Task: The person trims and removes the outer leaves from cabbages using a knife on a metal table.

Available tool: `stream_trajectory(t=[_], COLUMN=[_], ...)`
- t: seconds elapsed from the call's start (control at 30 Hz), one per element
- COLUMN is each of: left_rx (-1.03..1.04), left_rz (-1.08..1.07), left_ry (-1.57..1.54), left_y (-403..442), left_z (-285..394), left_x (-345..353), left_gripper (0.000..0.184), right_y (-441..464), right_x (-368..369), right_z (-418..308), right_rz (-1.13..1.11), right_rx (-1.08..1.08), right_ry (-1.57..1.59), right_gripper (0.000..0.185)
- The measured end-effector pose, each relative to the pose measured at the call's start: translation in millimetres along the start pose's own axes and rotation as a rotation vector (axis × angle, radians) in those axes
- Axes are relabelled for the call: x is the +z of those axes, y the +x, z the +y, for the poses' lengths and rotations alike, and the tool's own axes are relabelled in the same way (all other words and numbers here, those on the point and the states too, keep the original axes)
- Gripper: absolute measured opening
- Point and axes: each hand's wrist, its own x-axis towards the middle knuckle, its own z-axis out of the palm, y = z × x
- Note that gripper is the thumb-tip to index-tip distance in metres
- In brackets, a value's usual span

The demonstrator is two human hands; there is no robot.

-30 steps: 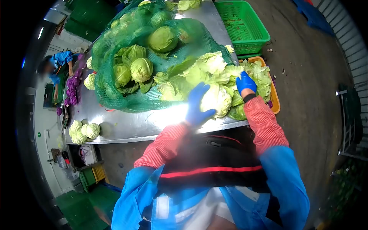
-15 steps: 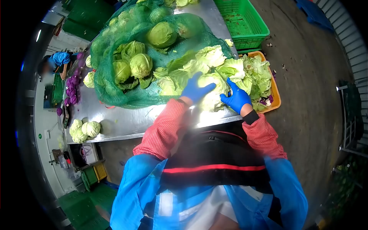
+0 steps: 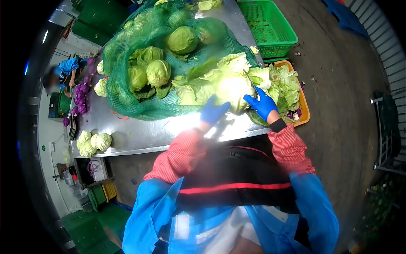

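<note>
Both hands wear blue gloves. A pale cabbage (image 3: pixel 235 91) sits near the table's front edge, between my hands. My left hand (image 3: pixel 215 111) is at its lower left, slightly blurred, with the fingers apart. My right hand (image 3: pixel 263 104) lies against its right side, thumb and fingers spread. Loose outer leaves (image 3: pixel 192 91) lie to the left and behind it. Beyond them a green mesh bag (image 3: pixel 139 111) holds several cabbages, among them a round one (image 3: pixel 158 73).
An orange crate (image 3: pixel 303 111) full of leaves stands right of the metal table (image 3: pixel 144 139). Behind it is a green crate (image 3: pixel 270 38). Pale cabbages (image 3: pixel 100 142) sit at the front left, purple ones (image 3: pixel 80 99) farther back. Another person (image 3: pixel 67 67) stands at the far left.
My right hand has come from the leaves over the orange crate back to the cabbage's right side. My left hand has shifted slightly down and left since half a second ago.
</note>
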Motion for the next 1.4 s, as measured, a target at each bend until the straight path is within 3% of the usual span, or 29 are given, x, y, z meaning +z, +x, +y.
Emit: stream_trajectory(t=[0.1,0.13,0.2,0.3,0.4,0.5,0.6,0.63,0.8,0.87,0.97,1.07,1.13,1.2,1.33,1.4], left_rx=[0.293,0.447,0.815,0.783,0.624,0.682,0.719,0.757,0.738,0.725,0.736,0.749,0.771,0.749,0.693,0.801], left_rz=[0.269,0.268,0.275,0.076,0.079,0.078,0.119,0.154,0.151,0.129,-0.007,-0.082,-0.086,-0.096,0.236,0.234], left_ry=[0.502,0.328,0.542,0.451,0.558,0.595,0.635,0.632,0.588,0.547,0.356,0.267,0.283,0.249,0.328,0.319], left_y=[-10.8,-17.4,16.9,55.0,42.5,34.8,19.1,17.4,21.5,22.0,38.3,43.3,26.0,21.4,21.6,18.5], left_z=[44.8,62.0,61.4,35.4,48.9,51.2,59.9,59.7,45.4,36.5,0.2,-27.5,-11.5,1.7,9.0,9.4], left_x=[-32.6,-37.7,-29.4,-15.4,-3.8,3.5,12.3,14.3,9.0,0.3,-28.7,-48.1,-44.9,-32.5,5.3,7.6], left_gripper=[0.052,0.056,0.064,0.077,0.092,0.096,0.1,0.1,0.104,0.106,0.106,0.105,0.101,0.1,0.101,0.103], right_y=[3.6,0.0,-2.3,11.0,9.5,11.0,16.0,12.9,32.5,38.0,60.8,33.8,5.3,-11.4,22.3,43.0], right_x=[-6.6,-5.6,-2.5,-3.6,-14.0,-18.5,-32.0,-36.2,-27.7,-21.6,6.2,-9.6,-19.5,-21.2,-10.3,-17.9], right_z=[-2.1,-9.8,-21.4,-10.0,-6.4,-10.6,-19.0,-24.5,56.0,77.3,98.5,36.1,-24.2,-64.4,-63.2,-59.3], right_rz=[-0.031,-0.022,-0.004,-0.032,0.004,0.107,-0.061,-0.071,0.123,0.121,0.294,0.262,0.272,0.157,-0.057,-0.111], right_rx=[-0.045,-0.039,-0.041,-0.009,-0.007,-0.045,0.013,0.031,0.048,0.097,0.158,0.04,-0.171,-0.352,-0.29,-0.251], right_ry=[-0.03,-0.052,-0.102,-0.105,-0.111,-0.189,-0.372,-0.395,-0.256,0.109,-0.236,-0.344,-0.358,-0.443,-0.535,-0.428], right_gripper=[0.086,0.085,0.083,0.079,0.076,0.067,0.059,0.048,0.035,0.041,0.045,0.069,0.09,0.098,0.083,0.079])
